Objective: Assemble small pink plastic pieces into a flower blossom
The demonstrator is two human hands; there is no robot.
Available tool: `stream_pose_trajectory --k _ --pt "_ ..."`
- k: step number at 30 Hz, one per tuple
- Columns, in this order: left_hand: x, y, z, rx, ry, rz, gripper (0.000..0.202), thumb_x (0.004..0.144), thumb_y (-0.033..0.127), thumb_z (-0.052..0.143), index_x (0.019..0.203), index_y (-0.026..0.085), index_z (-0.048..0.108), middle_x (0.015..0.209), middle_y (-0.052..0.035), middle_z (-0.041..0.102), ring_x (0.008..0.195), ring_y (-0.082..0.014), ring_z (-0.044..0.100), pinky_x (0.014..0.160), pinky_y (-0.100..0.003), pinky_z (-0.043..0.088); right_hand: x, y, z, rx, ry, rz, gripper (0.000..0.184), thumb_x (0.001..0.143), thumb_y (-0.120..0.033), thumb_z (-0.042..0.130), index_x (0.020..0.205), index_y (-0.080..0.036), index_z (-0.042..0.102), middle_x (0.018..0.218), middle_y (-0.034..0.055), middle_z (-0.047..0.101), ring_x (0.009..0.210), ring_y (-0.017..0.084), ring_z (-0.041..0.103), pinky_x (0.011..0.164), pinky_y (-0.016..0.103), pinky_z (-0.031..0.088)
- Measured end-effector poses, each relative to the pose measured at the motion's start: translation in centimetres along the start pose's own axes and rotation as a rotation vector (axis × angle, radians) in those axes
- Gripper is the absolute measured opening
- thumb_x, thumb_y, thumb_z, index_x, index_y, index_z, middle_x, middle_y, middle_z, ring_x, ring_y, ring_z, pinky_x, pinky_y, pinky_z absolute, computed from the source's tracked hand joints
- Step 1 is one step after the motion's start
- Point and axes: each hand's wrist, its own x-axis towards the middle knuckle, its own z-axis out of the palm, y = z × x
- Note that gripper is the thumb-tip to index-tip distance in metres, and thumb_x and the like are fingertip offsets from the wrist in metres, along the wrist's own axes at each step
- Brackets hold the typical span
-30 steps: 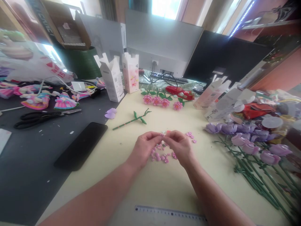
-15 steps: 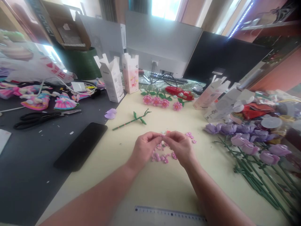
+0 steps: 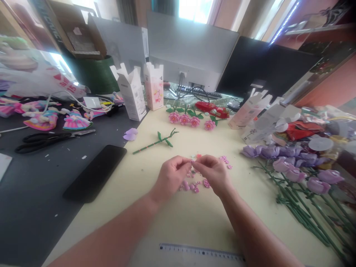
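My left hand (image 3: 172, 174) and my right hand (image 3: 213, 171) meet fingertip to fingertip above the pale mat, both closed in a pinch. Between them is a tiny pink piece (image 3: 192, 161), mostly covered by the fingers; its exact shape is too small to tell. Under and between the hands lie several loose pink building pieces (image 3: 190, 186), and a few more pink pieces (image 3: 224, 160) are just beyond my right hand. A green toy stem with leaves (image 3: 158, 142) rests on the mat past my left hand.
Finished pink flowers (image 3: 184, 119) lie at the back, near white boxes (image 3: 132, 98). Purple toy roses (image 3: 294, 174) are heaped on the right. A black phone (image 3: 96, 173) and scissors (image 3: 44, 140) lie left. A clear ruler (image 3: 200, 252) is at the front edge.
Both hands stay almost in the same place, with the fingertips still together on the tiny pink piece. The view has shifted very slightly.
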Motion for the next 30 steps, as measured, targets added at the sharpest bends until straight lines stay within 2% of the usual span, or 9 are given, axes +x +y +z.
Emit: stream_pose_trajectory --k 10,14,24,27,30 --pt "0.60 -0.10 -0.25 0.033 0.011 -0.036 0.027 0.081 0.044 0.062 0.088 0.019 0.069 0.073 -0.0002 0.063 0.052 -0.0116 0.060 0.047 -0.022 0.047 -0.16 -0.54 -0.20 -0.051 -0.055 0.006 0.023 0.074 -0.038 0.073 0.071 -0.016 0.068 0.062 -0.0002 0.060 0.056 0.011 0.050 0.050 0.023 0.040" --pt "0.49 -0.13 -0.27 0.044 0.007 -0.026 0.024 0.082 0.042 0.062 0.086 0.019 0.069 0.071 0.0007 0.061 0.052 -0.0114 0.060 0.047 -0.021 0.046 -0.18 -0.61 -0.13 -0.055 -0.054 -0.005 0.026 0.073 -0.040 0.074 0.069 -0.016 0.066 0.060 -0.0006 0.059 0.055 0.011 0.050 0.048 0.022 0.038" --pt "0.27 -0.10 -0.05 0.058 -0.001 -0.043 0.025 0.083 0.042 0.060 0.085 0.019 0.068 0.073 0.0002 0.060 0.054 -0.0121 0.059 0.049 -0.023 0.044 -0.40 -0.65 -0.06 -0.081 -0.019 -0.012 0.022 0.073 -0.033 0.073 0.065 -0.016 0.063 0.055 -0.0031 0.055 0.046 0.008 0.043 0.041 0.020 0.033" --pt "0.41 -0.08 -0.18 0.060 0.015 -0.017 0.025 0.082 0.042 0.061 0.087 0.019 0.069 0.075 -0.0011 0.062 0.064 -0.0137 0.060 0.056 -0.023 0.045 -0.24 -0.60 -0.15 -0.029 -0.041 -0.036 0.021 0.073 -0.034 0.074 0.067 -0.016 0.065 0.057 -0.0020 0.058 0.051 0.009 0.049 0.045 0.020 0.038" --pt "0.75 -0.15 -0.46 0.016 0.026 0.018 0.024 0.082 0.041 0.062 0.088 0.018 0.069 0.078 -0.0025 0.065 0.075 -0.0152 0.059 0.069 -0.025 0.047 -0.02 -0.52 -0.23 0.066 -0.088 -0.047 0.018 0.077 -0.033 0.070 0.073 -0.016 0.069 0.060 -0.0010 0.062 0.056 0.011 0.055 0.051 0.021 0.044"
